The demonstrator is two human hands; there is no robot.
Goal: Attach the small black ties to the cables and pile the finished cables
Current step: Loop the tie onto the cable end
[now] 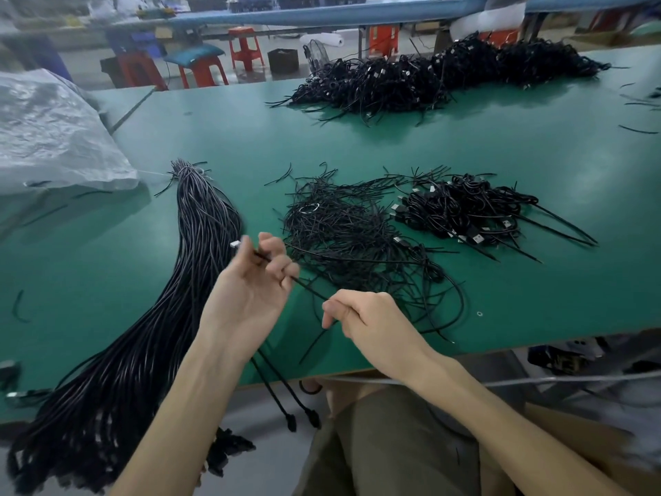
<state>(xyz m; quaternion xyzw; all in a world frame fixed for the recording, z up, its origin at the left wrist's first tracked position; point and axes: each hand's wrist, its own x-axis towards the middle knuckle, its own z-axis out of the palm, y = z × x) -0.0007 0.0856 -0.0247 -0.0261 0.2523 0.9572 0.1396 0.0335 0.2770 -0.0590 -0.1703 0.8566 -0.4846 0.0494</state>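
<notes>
1. Right hand pinches a black cable over the near edge of the green table.
2. Left hand has its fingers curled round the same cable, by its silver plug.
3. Cable bundle lies left of the hands, loose ties beyond them, and the finished pile right of the ties.
</notes>
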